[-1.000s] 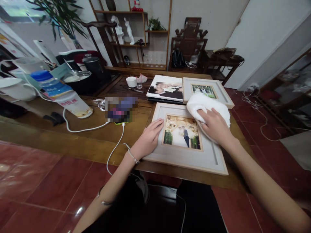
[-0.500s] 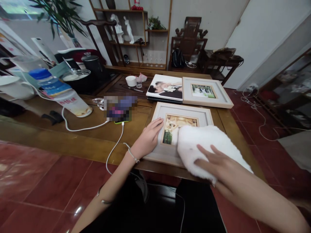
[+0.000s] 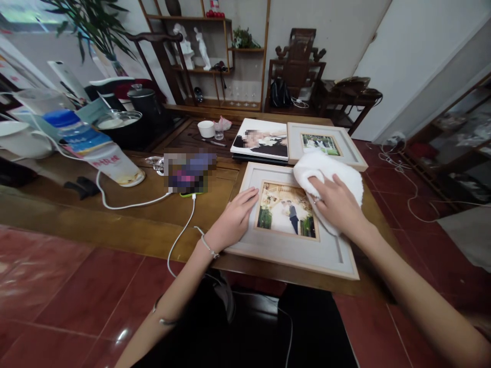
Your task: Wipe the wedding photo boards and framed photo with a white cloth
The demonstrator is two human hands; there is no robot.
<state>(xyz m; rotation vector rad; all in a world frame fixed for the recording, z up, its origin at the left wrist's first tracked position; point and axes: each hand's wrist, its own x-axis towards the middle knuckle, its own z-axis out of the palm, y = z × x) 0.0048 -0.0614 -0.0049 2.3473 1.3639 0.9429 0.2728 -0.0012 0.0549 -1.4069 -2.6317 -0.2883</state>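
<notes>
A pale wooden picture frame (image 3: pixel 291 248) with a wedding photo lies flat at the near edge of the wooden table (image 3: pixel 161 214). My left hand (image 3: pixel 235 219) rests flat on the frame's left border, fingers stretched out. My right hand (image 3: pixel 334 203) presses a white fluffy cloth (image 3: pixel 326 171) onto the frame's upper right corner, fingers curled over the cloth.
A second framed photo (image 3: pixel 325 144) and a frameless print (image 3: pixel 263 139) lie behind the near frame. A phone on a white charging cable (image 3: pixel 180 232), a lying bottle (image 3: pixel 97 151), a pot (image 3: pixel 118 122) and a small white cup (image 3: pixel 206 128) sit to the left. Chairs and shelves stand behind.
My right hand with the cloth swept from the frame's upper right down to its lower right, then returned to the upper right. My left hand stayed put.
</notes>
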